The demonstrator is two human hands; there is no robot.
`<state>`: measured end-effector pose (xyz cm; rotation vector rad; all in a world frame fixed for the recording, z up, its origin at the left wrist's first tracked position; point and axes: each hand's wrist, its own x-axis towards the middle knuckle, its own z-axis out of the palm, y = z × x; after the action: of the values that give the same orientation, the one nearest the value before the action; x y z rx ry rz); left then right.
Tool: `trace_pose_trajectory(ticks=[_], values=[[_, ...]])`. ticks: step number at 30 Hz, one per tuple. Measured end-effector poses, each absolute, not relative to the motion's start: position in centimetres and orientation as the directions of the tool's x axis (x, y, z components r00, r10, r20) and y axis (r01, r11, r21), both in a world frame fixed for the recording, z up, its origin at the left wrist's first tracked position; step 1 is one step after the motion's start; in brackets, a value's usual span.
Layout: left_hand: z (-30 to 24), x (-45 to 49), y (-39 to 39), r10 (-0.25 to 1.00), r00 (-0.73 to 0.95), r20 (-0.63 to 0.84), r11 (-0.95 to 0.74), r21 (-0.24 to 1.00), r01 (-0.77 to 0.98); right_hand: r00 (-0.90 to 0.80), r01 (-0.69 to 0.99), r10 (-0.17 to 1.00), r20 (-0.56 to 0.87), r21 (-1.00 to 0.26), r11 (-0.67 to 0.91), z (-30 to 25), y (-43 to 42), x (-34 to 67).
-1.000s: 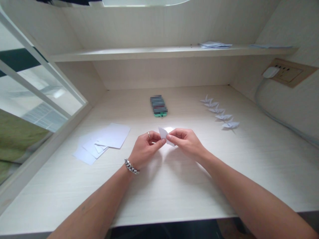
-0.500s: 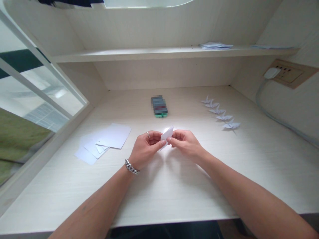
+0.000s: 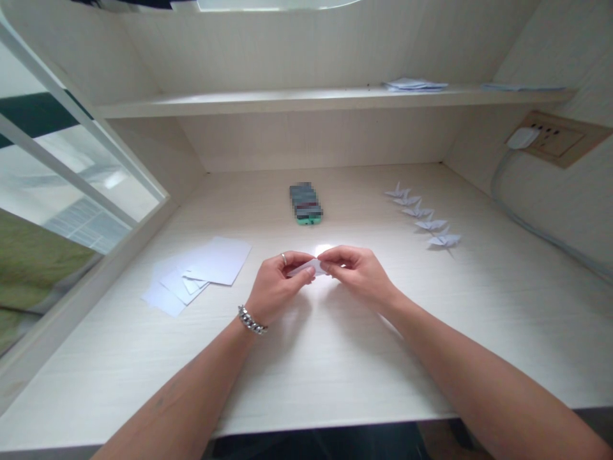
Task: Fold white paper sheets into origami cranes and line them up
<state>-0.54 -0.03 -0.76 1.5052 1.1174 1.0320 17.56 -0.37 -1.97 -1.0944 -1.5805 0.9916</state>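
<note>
A small folded piece of white paper [image 3: 313, 264] is pinched between both hands above the middle of the desk. My left hand [image 3: 278, 279], with a ring and a chain bracelet, grips its left part between thumb and fingers. The thumb and fingertips of my right hand [image 3: 358, 271] close on the right end. Much of the paper is hidden by the fingers, so its exact fold cannot be made out. Left of my left hand lie several loose white paper sheets [image 3: 218, 260], overlapping one another.
Several white paper cranes [image 3: 431, 225] stand in a slanting row at the right. A pixelated dark object with a green end [image 3: 306, 203] lies behind my hands. Papers [image 3: 414, 85] rest on the shelf [image 3: 287, 105]. A cable [image 3: 541, 237] runs from the wall socket [image 3: 565, 139].
The folded paper has turned from standing upright and slanted to lying flatter, nearly level, between my fingers. My right fingers have shifted slightly left along it.
</note>
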Motion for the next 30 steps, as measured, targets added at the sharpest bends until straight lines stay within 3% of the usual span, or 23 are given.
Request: trace_pose_trajectory(ticks=[13,23,30], values=[[-1.13,-0.57,0.03,0.983,0.121,0.137,-0.148,0.985,0.091,-0.125,0.193,0.940,0.319,-0.921,0.338,-2.84,-0.47,17.45],[-1.11,-0.47,-0.05,0.977,0.171,0.130,-0.157,0.975,0.157,-0.189,0.068,0.962,0.194,-0.975,0.210,-2.34,-0.23,17.35],[-1.22,-0.54,-0.20,0.965,0.229,0.129,-0.166,0.975,0.149,-0.227,0.106,0.964,0.138,-0.981,0.165,-2.27,-0.25,17.37]])
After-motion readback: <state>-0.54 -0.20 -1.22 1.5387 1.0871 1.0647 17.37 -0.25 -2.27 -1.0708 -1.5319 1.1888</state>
